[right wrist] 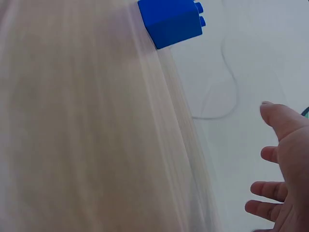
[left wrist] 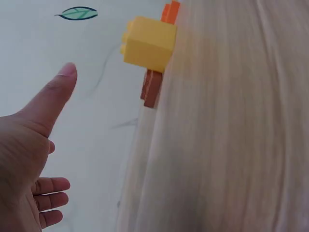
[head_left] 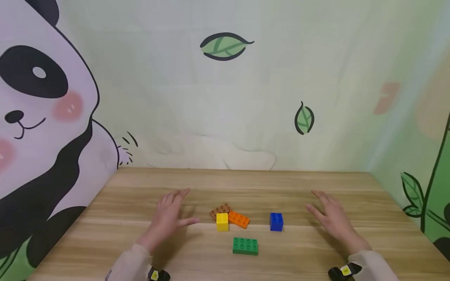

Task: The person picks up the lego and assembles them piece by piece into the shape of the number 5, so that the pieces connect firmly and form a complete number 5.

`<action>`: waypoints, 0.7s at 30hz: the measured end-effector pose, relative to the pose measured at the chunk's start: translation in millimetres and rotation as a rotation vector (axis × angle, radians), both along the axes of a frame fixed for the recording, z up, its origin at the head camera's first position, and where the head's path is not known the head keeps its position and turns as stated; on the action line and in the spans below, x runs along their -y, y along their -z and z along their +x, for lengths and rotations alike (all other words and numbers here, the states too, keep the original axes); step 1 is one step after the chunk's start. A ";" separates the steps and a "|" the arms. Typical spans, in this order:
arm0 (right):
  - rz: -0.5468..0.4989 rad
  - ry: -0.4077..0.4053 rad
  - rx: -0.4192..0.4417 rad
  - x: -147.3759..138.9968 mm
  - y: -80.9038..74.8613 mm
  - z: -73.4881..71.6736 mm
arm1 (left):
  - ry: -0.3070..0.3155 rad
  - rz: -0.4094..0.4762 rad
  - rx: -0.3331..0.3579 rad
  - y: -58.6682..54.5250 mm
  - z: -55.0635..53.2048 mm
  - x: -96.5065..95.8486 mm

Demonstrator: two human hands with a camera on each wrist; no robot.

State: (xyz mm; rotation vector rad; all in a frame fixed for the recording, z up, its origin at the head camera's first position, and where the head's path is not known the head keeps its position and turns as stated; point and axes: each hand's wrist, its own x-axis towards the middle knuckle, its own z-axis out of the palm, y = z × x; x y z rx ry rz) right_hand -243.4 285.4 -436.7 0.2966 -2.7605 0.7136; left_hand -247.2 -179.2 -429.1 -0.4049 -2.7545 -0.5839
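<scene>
The square yellow plastic block (head_left: 222, 222) sits on the wooden worktop (head_left: 274, 187), with its bumps facing up. It lies just to the right of the left hand (head_left: 166, 214), and the thumb points right at it across a small gap. The left hand is much nearer to it than the right hand (head_left: 334, 220). The top looks square, so no side of it looks like the long one.

The left grip is spread, thumb away from the fingers, with nothing in it.

Close around the yellow block are 2 flat, long plastic blocks. The brown one (head_left: 221, 208) is on its far side and runs from near left to far right. The orange one (head_left: 239, 219) is to its right and runs from far left to near right. I cannot tell if these 3 touch.

The long green plastic block (head_left: 245, 246) lies nearer the person, its long way going left to right.

The square blue plastic block (head_left: 276, 222) stands on its own, more to the right. It is to the left of the right hand and a bit nearer than that thumb's tip. The right grip is spread too and holds nothing.

Past the far edge is a pale wall (head_left: 168, 86) with a big panda picture (head_left: 70, 136) on the left.
</scene>
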 end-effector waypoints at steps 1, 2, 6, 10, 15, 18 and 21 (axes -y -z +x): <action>-0.017 -0.002 -0.001 1.0 -0.4 0.9 | -0.001 0.017 -0.002 -0.4 0.8 -1.4; -0.029 -0.002 -0.002 2.0 -1.0 1.7 | 0.000 0.031 -0.006 -1.0 1.5 -3.0; -0.041 0.005 0.002 6.7 -4.9 4.4 | 0.011 0.091 0.012 -5.0 4.3 -9.3; -0.038 0.000 -0.018 12.0 -8.8 6.1 | 0.025 0.171 0.069 -10.8 8.2 -15.8; -0.055 -0.022 -0.039 19.9 -13.0 7.2 | 0.074 0.264 0.075 -18.7 13.3 -25.3; -0.067 -0.038 -0.042 25.5 -16.3 8.3 | 0.096 0.298 0.060 -23.0 15.8 -32.7; -0.072 -0.055 -0.047 32.3 -19.8 9.9 | 0.116 0.339 0.067 -24.9 18.0 -40.4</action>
